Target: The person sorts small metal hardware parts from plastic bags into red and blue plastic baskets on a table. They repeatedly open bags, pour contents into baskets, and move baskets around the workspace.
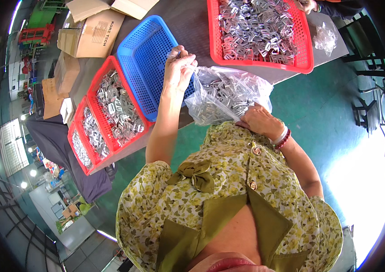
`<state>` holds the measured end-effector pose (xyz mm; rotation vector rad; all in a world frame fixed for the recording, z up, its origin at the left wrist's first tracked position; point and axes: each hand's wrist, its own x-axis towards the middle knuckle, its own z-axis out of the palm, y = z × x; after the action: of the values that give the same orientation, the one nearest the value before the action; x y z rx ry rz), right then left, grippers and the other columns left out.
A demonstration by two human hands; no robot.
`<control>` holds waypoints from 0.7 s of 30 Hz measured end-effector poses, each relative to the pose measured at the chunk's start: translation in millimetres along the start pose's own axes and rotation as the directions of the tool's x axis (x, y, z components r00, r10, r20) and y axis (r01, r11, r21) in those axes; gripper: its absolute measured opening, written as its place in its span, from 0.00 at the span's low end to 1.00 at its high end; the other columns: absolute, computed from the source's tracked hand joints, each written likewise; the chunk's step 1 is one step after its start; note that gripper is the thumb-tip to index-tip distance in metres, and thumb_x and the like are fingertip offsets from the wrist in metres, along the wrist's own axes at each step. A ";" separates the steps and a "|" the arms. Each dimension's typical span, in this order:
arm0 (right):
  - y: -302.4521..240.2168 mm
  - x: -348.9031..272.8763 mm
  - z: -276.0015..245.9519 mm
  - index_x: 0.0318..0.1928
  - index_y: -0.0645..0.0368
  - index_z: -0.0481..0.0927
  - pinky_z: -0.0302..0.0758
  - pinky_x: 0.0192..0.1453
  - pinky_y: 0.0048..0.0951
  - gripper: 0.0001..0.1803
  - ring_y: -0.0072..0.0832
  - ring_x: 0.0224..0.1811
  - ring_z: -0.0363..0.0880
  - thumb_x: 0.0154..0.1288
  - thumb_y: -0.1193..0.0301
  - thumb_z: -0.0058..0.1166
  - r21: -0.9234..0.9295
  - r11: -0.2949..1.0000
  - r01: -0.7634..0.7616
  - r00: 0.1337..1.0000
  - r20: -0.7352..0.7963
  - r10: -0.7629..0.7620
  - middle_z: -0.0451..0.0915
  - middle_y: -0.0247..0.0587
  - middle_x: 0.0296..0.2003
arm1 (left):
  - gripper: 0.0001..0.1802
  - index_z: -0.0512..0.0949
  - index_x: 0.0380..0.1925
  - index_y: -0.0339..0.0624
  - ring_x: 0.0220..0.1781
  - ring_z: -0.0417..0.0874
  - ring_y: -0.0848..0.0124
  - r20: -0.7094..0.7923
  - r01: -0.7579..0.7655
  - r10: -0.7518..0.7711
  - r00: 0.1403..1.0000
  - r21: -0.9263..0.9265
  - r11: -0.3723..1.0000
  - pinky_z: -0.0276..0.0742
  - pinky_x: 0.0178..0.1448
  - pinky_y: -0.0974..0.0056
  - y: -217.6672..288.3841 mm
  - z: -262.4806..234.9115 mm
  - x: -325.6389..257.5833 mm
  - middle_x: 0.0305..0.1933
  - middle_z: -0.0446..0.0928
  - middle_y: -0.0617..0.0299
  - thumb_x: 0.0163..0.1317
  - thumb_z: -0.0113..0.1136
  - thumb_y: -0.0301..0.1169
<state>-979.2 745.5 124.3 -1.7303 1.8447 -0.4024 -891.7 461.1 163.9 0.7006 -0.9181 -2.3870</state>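
A clear plastic bag [206, 102] full of small silver metal pieces [228, 95] lies at the table's near edge, close to my body. My left hand [179, 70] is raised at the bag's upper left, its fingers pinched on a gathered edge of the plastic. At the near right side of the bag, my right hand [262, 121] grips the plastic, with its fingertips partly hidden. Just beyond my left hand stands a blue perforated basket [149, 34] with nothing visible in it.
A large red basket [265, 67] of metal pieces stands far right, with another person's hand [307, 5] at its edge. Red baskets [106, 149] of similar pieces stand left. Beyond are cardboard boxes [95, 34]; crumpled plastic [325, 38] lies at the right end.
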 end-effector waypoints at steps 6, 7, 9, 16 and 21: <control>-14.8 0.1 -15.9 0.40 0.63 0.79 0.73 0.52 0.41 0.18 0.42 0.44 0.75 0.60 0.59 0.55 0.044 0.995 0.091 0.975 -0.207 -0.080 0.76 0.47 0.33 | 0.09 0.76 0.37 0.43 0.25 0.66 0.79 0.199 -0.192 0.028 0.980 0.890 0.414 0.63 0.32 0.72 12.6 18.4 -16.0 0.22 0.66 0.71 0.60 0.65 0.32; -17.2 -0.4 -19.0 0.41 0.64 0.77 0.73 0.50 0.39 0.16 0.41 0.44 0.75 0.58 0.64 0.56 0.003 0.995 0.102 0.959 -0.268 -0.098 0.75 0.44 0.35 | 0.13 0.78 0.37 0.44 0.25 0.65 0.80 0.206 -0.194 -0.049 0.977 0.965 0.178 0.63 0.32 0.73 16.8 31.7 -21.3 0.21 0.64 0.71 0.57 0.68 0.37; -10.0 -4.0 -11.5 0.40 0.64 0.77 0.73 0.50 0.37 0.14 0.40 0.45 0.74 0.58 0.67 0.55 0.004 0.987 0.160 0.944 -0.291 -0.152 0.75 0.44 0.35 | 0.13 0.80 0.36 0.49 0.35 0.71 0.69 0.319 -0.322 -0.053 0.946 0.922 -0.213 0.68 0.43 0.65 15.2 42.1 -27.9 0.27 0.71 0.64 0.53 0.69 0.39; -27.3 -15.5 -26.6 0.39 0.64 0.76 0.73 0.51 0.31 0.13 0.32 0.44 0.74 0.50 0.73 0.50 -0.147 0.972 0.185 0.919 -0.325 -0.224 0.74 0.39 0.37 | 0.42 0.73 0.57 0.61 0.71 0.52 0.49 0.629 -0.431 0.069 0.775 0.605 -0.669 0.49 0.69 0.34 -16.6 55.8 -46.6 0.69 0.54 0.59 0.35 0.76 0.30; -27.6 -16.8 -17.1 0.48 0.63 0.77 0.72 0.50 0.35 0.20 0.35 0.44 0.73 0.52 0.71 0.54 -0.160 0.951 0.264 0.854 -0.420 -0.308 0.73 0.41 0.38 | 0.10 0.83 0.36 0.50 0.47 0.80 0.69 0.804 -0.789 -0.197 0.561 0.446 -0.423 0.70 0.57 0.58 -50.9 52.1 -21.5 0.40 0.82 0.66 0.54 0.64 0.36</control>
<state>-967.0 756.0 157.1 -2.1266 1.9281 -0.9055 -920.2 531.4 167.4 -0.2864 -2.9088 -0.3450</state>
